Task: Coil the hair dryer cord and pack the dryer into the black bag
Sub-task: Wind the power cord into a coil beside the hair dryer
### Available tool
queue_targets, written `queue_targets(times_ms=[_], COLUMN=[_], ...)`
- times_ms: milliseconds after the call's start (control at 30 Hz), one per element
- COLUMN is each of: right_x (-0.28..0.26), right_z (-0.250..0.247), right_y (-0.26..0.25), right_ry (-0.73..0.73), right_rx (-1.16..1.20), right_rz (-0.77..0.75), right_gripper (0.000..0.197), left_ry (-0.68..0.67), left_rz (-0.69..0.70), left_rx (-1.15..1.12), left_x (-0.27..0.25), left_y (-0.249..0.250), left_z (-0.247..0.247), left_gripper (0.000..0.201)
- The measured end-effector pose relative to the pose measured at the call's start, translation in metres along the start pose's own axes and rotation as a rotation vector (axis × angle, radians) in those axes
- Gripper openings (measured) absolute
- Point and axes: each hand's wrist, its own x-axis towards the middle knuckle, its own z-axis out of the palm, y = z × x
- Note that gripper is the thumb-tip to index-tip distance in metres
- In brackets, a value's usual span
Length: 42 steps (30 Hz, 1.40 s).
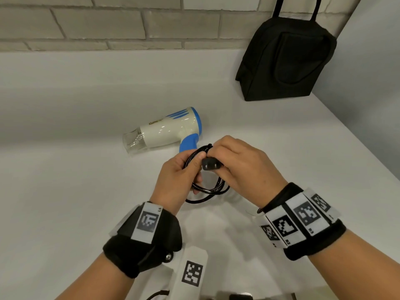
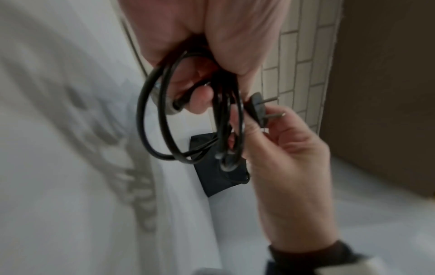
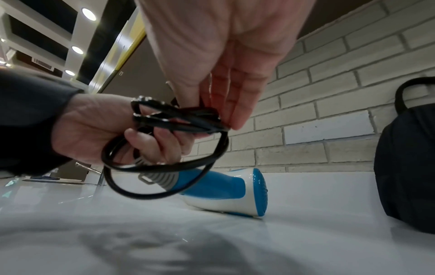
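Observation:
A white and blue hair dryer point(image 1: 171, 128) lies on its side on the white counter point(image 1: 75, 169), nozzle to the left. Its black cord point(image 1: 207, 188) is wound into several loops just in front of the blue handle. My left hand point(image 1: 184, 169) grips the loop bundle, fingers curled through it point(image 3: 150, 141). My right hand point(image 1: 225, 156) pinches the black plug point(image 2: 259, 109) against the bundle, prongs pointing away. The black bag point(image 1: 285, 59) stands upright at the back right, against the wall, apart from both hands.
A grey brick wall point(image 1: 129, 24) runs along the back of the counter, and a plain wall point(image 1: 372, 72) closes the right side behind the bag. Bare counter lies left of the dryer and between the dryer and the bag point(image 3: 407, 158).

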Motion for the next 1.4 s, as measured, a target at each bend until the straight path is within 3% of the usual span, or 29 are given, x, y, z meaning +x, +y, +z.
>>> queue_targets(times_ms=[167,367,633,767,900,967,1067,1133,1300,1400], right_x=[-0.007,-0.008,-0.01,-0.011,-0.01,-0.009,-0.005,-0.004,-0.01,-0.009], right_z=[-0.002,-0.005,-0.01,-0.009,-0.009,-0.01,-0.012,-0.012,-0.005,-0.008], right_y=[0.007,0.004,0.009,0.009,0.007,0.005,0.0,-0.002,0.002,0.007], right_ry=[0.058,0.117,0.078,0.047,-0.002,-0.024,-0.072,-0.099,-0.126,-0.025], right_rx=[0.229,0.502,0.498,0.421,0.34,0.259,0.136,0.088,0.042,0.28], right_rz=[0.09,0.206,0.162,0.143,0.075,0.004,-0.096,-0.141,-0.192,-0.049], right_gripper=[0.016,0.016,0.012,0.016,0.012,0.01,0.021,0.026,0.021,0.015], left_ry=[-0.067,-0.036,-0.055,0.024,0.083,0.141,0.173,0.174,0.163,0.062], left_rz=[0.283,0.455,0.598,0.636,0.52,0.349,0.064,-0.026,-0.164,-0.052], left_rx=[0.234,0.32,0.54,0.574,0.5,0.355,0.088,0.021,-0.179,-0.19], left_x=[0.001,0.001,0.001,0.0,-0.001,-0.001,0.001,0.003,0.002,0.003], left_y=[-0.002,-0.004,0.002,0.007,0.009,0.009,0.012,0.014,0.009,0.012], left_z=[-0.005,-0.005,-0.009,-0.006,-0.005,-0.003,-0.002,-0.002,-0.002,-0.007], left_gripper=[0.04,0.044,0.034,0.035,0.03,0.019,0.019,0.021,0.02,0.023])
